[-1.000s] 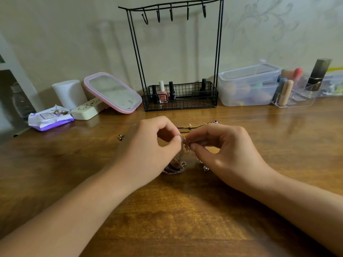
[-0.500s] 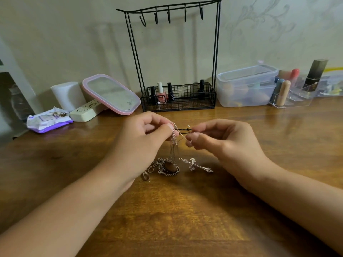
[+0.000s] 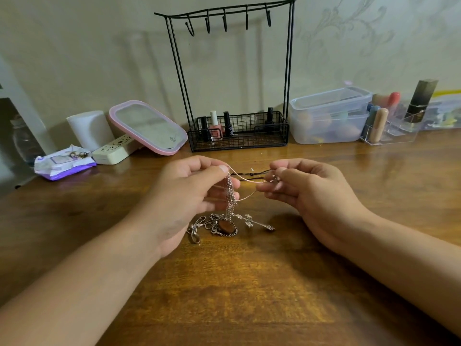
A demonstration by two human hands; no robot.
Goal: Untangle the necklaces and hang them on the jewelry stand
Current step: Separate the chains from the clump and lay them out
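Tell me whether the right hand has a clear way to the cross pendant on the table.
Probably yes. The cross pendant lies uncovered just below the right hand, nothing between them; but that hand pinches a thin chain and must release it first.

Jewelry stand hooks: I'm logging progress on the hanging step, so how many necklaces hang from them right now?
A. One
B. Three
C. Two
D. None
D: all five hooks on the jewelry stand are bare, while the tangled necklaces are still over the table, pinched by the left hand and right hand.
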